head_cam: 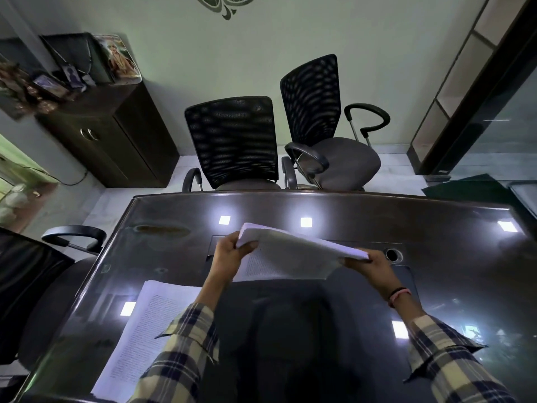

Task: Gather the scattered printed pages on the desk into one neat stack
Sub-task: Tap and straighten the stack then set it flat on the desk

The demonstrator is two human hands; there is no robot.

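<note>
Two bundles of paper: one lying on the desk [436,286], one held up above it.
Armchair [43,286]: off the desk's left edge, dark seat and curved black armrest, partly cut by the frame.
Cabinet [116,141]: dark wood, against the wall beyond the desk's far left corner, framed pictures on top.
Flat stack of pages [145,324]: printed text up, resting on the desk's near left part, its lower right corner hidden under the left plaid sleeve [180,344].
Left hand [229,257]: above the desk's middle, thumb on top and fingers underneath, pinching the left end of the held sheaf.
Held sheaf of pages [290,251]: lifted clear of the desk, spanning between both hands, sagging so that a printed sheet hangs down below the upper edge.
Mesh-backed chairs [232,141]: two of them, behind the desk's far edge, the right one turned aside.
Right hand [372,271]: above the desk right of centre, closed on the right end of the sheaf; a pink and black band sits on the wrist.
Cable hole [393,255]: round opening in the desk, just beyond the right hand.
</note>
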